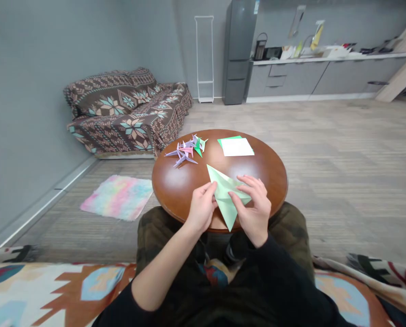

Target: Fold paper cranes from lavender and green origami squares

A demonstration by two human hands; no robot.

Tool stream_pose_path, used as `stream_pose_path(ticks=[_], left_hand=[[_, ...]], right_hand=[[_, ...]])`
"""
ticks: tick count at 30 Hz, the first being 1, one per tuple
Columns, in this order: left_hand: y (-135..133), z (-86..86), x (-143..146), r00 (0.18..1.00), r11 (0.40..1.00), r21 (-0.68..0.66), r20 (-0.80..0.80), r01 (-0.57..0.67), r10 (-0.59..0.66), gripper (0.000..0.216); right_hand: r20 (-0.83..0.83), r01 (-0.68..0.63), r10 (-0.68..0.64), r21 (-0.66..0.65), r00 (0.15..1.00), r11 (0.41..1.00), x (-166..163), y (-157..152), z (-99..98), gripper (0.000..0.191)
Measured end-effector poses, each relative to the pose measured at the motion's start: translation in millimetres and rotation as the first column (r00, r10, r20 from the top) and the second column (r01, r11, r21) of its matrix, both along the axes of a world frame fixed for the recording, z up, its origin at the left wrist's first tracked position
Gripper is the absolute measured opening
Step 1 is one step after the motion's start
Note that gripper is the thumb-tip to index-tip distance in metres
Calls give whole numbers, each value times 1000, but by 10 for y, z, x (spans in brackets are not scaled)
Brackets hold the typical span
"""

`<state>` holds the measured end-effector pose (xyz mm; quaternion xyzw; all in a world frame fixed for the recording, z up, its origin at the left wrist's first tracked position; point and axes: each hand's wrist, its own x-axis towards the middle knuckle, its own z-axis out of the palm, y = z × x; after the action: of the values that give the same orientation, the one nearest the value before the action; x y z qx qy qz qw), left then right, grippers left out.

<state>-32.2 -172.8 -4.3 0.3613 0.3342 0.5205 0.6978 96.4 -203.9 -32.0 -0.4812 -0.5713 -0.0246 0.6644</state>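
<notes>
A pale green folded paper [223, 188], shaped like a long pointed kite, lies on the near part of a round brown wooden table [179, 181]. My left hand [201, 209] pinches its left edge with thumb and fingers. My right hand [255, 206] presses on its right side, fingers curled over a fold. Several finished paper cranes [187, 150], purple, pink and green, sit at the table's far left. A small stack of square sheets [237, 146], white on top of green, lies at the far middle.
A patterned sofa [128, 109] stands at the back left against the grey wall. A pastel rug [117, 196] lies on the floor left of the table. A fridge [239, 50] and a kitchen counter [325, 59] line the far wall.
</notes>
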Motion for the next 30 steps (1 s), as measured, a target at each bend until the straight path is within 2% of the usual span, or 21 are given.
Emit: stream_pose_path(ticks=[2, 4, 8, 12, 15, 18, 22, 25, 30], left_hand=[[-5, 9, 3, 999, 1000, 11, 26, -23, 23, 36], [-14, 13, 2, 998, 999, 21, 50, -34, 33, 36], [-41, 34, -1, 997, 1000, 24, 74, 19, -21, 33], [-57, 64, 4, 997, 999, 10, 55, 49, -50, 31], [-46, 66, 5, 998, 999, -9, 59, 38, -38, 28], [-27, 50, 6, 997, 999, -35, 78, 25, -22, 27], [-10, 33, 13, 995, 999, -53, 100, 8, -3, 26], [-1, 40, 9, 993, 997, -74, 118, -1, 10, 22], [9, 74, -21, 987, 993, -119, 163, 4, 16, 27]], right_hand=[[-57, -14, 11, -47, 998, 999, 28, 18, -5, 11], [-163, -81, 62, -113, 985, 990, 62, 56, -13, 14], [-347, -214, 135, -201, 928, 956, 118, 159, -58, 19], [-429, -235, 125, -212, 894, 949, 132, 229, -115, 21], [-414, -250, 159, -174, 896, 952, 118, 219, -120, 17], [-274, -211, 174, -111, 946, 971, 96, 173, -101, 11], [89, -49, 52, -33, 995, 998, 103, 128, -103, 20], [312, -11, 9, 6, 950, 1000, 146, 116, -123, 31], [575, -57, 74, -46, 815, 997, 199, 73, -119, 52]])
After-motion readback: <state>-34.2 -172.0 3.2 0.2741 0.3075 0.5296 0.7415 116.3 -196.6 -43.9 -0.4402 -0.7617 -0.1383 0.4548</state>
